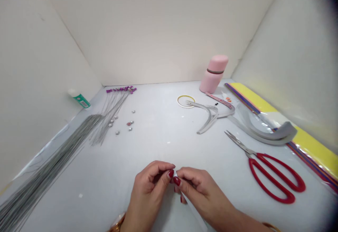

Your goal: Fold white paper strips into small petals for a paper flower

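Observation:
Near the front of the table, my left hand (151,186) and my right hand (202,189) meet, thumbs and fingertips almost touching. Both pinch the small folded end of a narrow whitish paper strip (194,211). Its long tail hangs down from my right fingers toward the lower edge of the view. My fingers cover part of the fold. Ahead and to the left lie several small silvery folded pieces (117,132), like little paper stars, and a reddish one (129,124) among them.
Red-handled scissors (276,175) lie at right, below curled grey paper strips (264,133) and yellow-topped packaged sheets (314,142). A tape roll (186,101) and pink bottle (214,73) stand farther back. Left are grey wires (58,158), purple-tipped stems (121,90) and a green-white tube (79,99).

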